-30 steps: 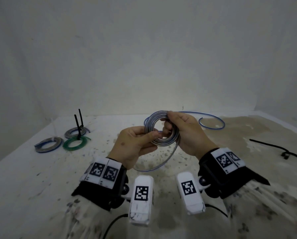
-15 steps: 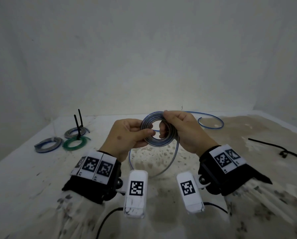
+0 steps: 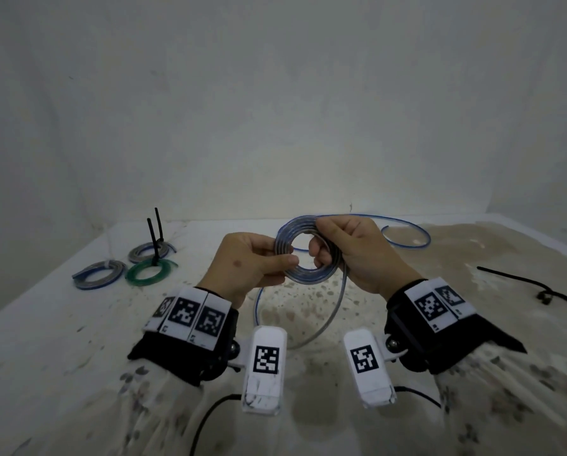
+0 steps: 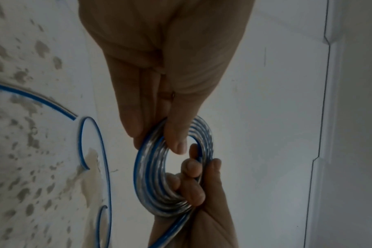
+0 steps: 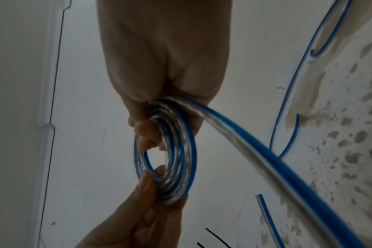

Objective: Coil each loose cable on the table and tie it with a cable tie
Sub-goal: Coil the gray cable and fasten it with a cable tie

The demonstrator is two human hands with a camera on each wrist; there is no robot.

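A silver-and-blue cable is wound into a small coil (image 3: 303, 274) (image 4: 157, 176) (image 5: 176, 161) held upright above the table. My left hand (image 3: 259, 261) pinches the coil's left side between thumb and fingers. My right hand (image 3: 344, 248) grips its right side, fingers curled through the ring. From under the right hand the loose tail (image 3: 324, 320) (image 5: 255, 151) hangs in a loop down to the table. More of the same cable (image 3: 407, 235) lies in a curve behind the hands.
At the far left lie three tied coils: grey-blue (image 3: 99, 274), grey (image 3: 150, 251) and green (image 3: 150, 273), with black cable ties (image 3: 153, 235) sticking up. A black cable tie (image 3: 532, 287) lies at the right. The white table (image 3: 45, 340) is stained and walls stand behind.
Both hands have lifted the coil a little and shifted it left. The hanging loop of tail has drawn in, and the curve of cable behind has slid a bit.
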